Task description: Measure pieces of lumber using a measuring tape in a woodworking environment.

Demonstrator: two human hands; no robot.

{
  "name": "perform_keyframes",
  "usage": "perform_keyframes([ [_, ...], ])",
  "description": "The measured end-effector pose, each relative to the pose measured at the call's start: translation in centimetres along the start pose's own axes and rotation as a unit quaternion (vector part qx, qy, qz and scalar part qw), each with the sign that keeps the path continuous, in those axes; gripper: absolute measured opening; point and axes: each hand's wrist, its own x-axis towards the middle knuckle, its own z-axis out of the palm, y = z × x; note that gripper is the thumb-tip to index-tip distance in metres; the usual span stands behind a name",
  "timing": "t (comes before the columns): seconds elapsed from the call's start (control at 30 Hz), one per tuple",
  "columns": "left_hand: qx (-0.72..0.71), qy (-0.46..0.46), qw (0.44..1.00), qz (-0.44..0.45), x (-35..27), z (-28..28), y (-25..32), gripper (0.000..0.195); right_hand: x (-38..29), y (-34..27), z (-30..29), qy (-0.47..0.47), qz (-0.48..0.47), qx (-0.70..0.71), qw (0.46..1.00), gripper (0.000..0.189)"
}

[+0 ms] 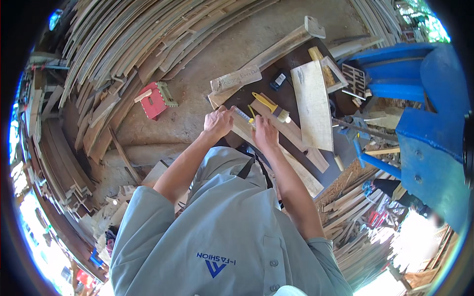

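Over a dark work table, my left hand [219, 123] is at the end of a short run of tape-measure blade [242, 114]. My right hand [265, 133] grips the yellow tape measure [252, 121], mostly hidden by the fingers. Below both hands lies a long pale wooden board [301, 172]. Beside it is a narrower brown board [314, 157], with a yellow-handled paintbrush [272, 104] lying across its far part. Close to my left hand, a wooden block [236, 79] bearing handwriting rests on other wood.
A wide pale board [313, 105] and a dark bottle [277, 80] with a white label are on the table [337, 174]. Blue machinery [431, 144] stands at right. A red folding stool [153, 101] is on the floor, near stacked planks [122, 40].
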Motion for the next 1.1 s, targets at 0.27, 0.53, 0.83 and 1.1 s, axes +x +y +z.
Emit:
perform_keyframes([
  [0.27,0.06,-0.057,0.997,-0.009,0.0,-0.2,1.6,0.049,-13.7,12.7,0.6,-0.007,0.154,-0.005,0.988,0.036],
  [0.53,0.096,-0.048,0.992,-0.062,0.5,1.3,1.9,0.052,-35.0,30.3,-0.6,0.011,0.259,-0.009,0.966,0.038],
  [0.83,0.092,-0.021,0.99,-0.102,0.0,2.8,2.7,0.056,-40.0,35.2,-0.3,0.074,0.217,0.07,0.971,0.039],
  [1.1,0.072,-0.004,0.989,-0.132,-0.8,3.1,4.1,0.055,-38.6,33.6,0.0,0.053,0.235,0.076,0.968,0.041],
])
